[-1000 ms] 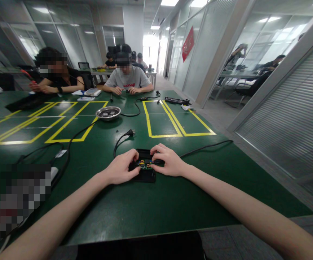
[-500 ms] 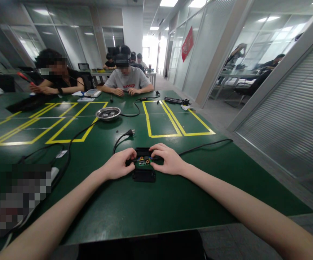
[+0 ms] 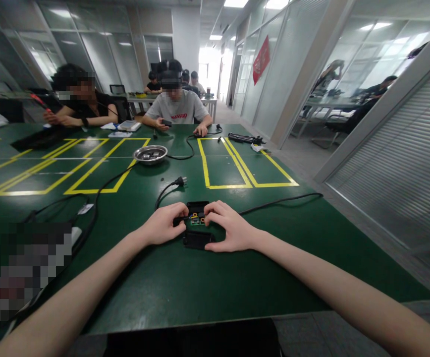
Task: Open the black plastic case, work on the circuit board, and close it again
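Observation:
A small green circuit board (image 3: 196, 221) with copper-wound ring coils lies between my hands. Behind it is one black plastic case half (image 3: 197, 206); in front lies the other black case half (image 3: 197, 241). My left hand (image 3: 165, 224) pinches a black power cord (image 3: 180, 220) at the board's left end. With thumb and fingers spread apart, my right hand (image 3: 233, 227) has its fingertips at the board's right end. Its thumb touches the right edge of the near case half. A second stretch of black cord (image 3: 280, 201) runs out rightward from behind that hand.
A two-pin plug (image 3: 180, 182) lies beyond my left hand. Farther back are a metal bowl (image 3: 150, 154) holding small metal parts, yellow tape outlines (image 3: 230, 186) and a folded black tripod (image 3: 245, 138). Two co-workers sit across the green table (image 3: 185, 292). A blurred-out object occupies the left.
My left hand shifted left off the board to the cord. My right thumb has moved away from the board down to the near case half, spreading the hand. The co-worker opposite reached sideways.

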Available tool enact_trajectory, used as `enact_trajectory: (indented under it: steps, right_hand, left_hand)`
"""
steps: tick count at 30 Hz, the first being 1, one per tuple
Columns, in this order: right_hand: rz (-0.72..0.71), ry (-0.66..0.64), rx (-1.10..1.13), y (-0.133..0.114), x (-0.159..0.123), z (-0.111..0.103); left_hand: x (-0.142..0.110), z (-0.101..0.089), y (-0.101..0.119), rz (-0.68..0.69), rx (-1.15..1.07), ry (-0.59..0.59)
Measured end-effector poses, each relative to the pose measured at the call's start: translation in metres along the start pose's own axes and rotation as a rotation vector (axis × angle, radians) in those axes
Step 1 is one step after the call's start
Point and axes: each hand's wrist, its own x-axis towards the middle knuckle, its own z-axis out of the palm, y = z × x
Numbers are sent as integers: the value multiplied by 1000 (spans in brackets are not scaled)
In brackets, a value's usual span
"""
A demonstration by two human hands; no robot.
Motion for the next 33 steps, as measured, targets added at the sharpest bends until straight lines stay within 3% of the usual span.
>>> enact_trajectory:
  steps: [14,23,27,33]
  right_hand:
    - [-82,-28,31,4,-1,-1]
    - [-46,18,15,4,-1,0]
    - [52,90,-75,15,-2,-6]
    - [88,-121,-178,36,-7,-23]
  left_hand:
    - [0,-1,1,-14,-13,-18]
    - [-1,-1,1,-3,-53,-14]
    - [0,-3,3,-31,-156,-2]
    - [2,-10,5,-158,-433,-23]
